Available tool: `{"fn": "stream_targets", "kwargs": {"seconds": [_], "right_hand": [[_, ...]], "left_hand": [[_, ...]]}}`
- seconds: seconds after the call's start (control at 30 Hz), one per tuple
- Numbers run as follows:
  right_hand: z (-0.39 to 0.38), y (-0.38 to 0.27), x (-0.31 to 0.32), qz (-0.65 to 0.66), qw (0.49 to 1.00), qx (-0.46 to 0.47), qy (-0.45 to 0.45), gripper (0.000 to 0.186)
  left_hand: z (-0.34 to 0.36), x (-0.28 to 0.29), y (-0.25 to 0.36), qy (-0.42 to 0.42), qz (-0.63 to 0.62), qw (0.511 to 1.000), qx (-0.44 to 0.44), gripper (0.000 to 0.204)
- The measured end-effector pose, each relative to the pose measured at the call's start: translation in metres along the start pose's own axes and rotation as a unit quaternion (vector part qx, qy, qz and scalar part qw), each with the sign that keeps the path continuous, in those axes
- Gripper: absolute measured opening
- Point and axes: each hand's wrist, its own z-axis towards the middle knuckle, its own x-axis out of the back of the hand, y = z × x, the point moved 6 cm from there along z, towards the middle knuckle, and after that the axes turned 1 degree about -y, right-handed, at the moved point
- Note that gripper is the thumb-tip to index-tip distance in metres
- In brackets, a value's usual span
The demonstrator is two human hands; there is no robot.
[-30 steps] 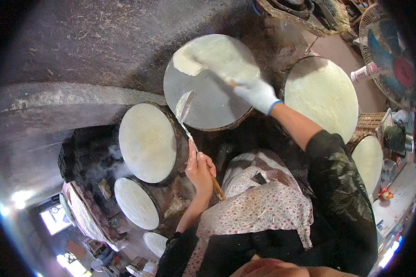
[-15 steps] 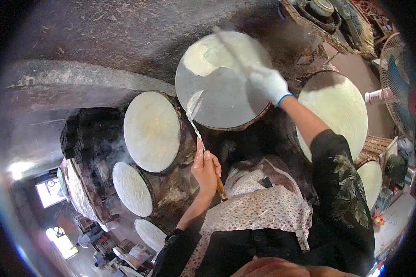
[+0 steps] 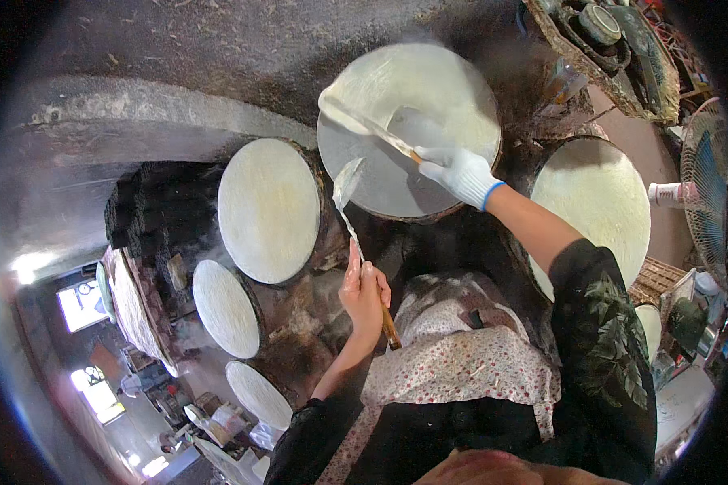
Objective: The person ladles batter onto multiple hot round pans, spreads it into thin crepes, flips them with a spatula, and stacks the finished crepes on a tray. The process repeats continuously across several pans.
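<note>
White-gloved right hand [image 3: 459,175] is closing snugly around a spreader [image 3: 370,126] by its wooden handle; I'm seeing the blade's tip sitting at the left end of the pale batter [image 3: 457,89] on the griddle [image 3: 380,179]. Gray is showing lower left. Bare left hand [image 3: 364,296] is clasping a ladle [image 3: 349,183], index finger lying along the handle, coated bowl hanging by the griddle's near-left edge.
</note>
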Motion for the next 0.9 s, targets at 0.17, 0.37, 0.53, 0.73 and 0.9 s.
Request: {"fn": "stream_targets", "kwargs": {"seconds": [0.17, 0.37, 0.53, 0.73, 0.9], "right_hand": [[-0.007, 0.004, 0.010, 0.006, 0.996, -0.090, 0.010, 0.051], [0.004, -0.024, -0.008, 0.010, 0.995, 0.073, -0.060, 0.044], [0.007, -0.008, 0.000, -0.068, 0.996, -0.039, -0.040, 0.053], [0.025, -0.037, -0.015, -0.023, 0.992, 0.112, -0.053, 0.048], [0.003, -0.028, -0.018, -0.119, 0.989, 0.051, -0.070, 0.046]], "left_hand": [[-0.004, 0.008, -0.016, 0.018, 0.015, 0.999, 0.043, 0.055], [-0.005, 0.023, -0.022, 0.034, 0.008, 0.998, 0.049, 0.054], [-0.007, 0.042, -0.021, 0.042, 0.014, 0.998, 0.041, 0.053], [-0.015, 0.052, -0.029, 0.068, 0.005, 0.998, 0.018, 0.053], [-0.022, 0.068, -0.035, 0.083, 0.031, 0.992, 0.090, 0.052]]}}
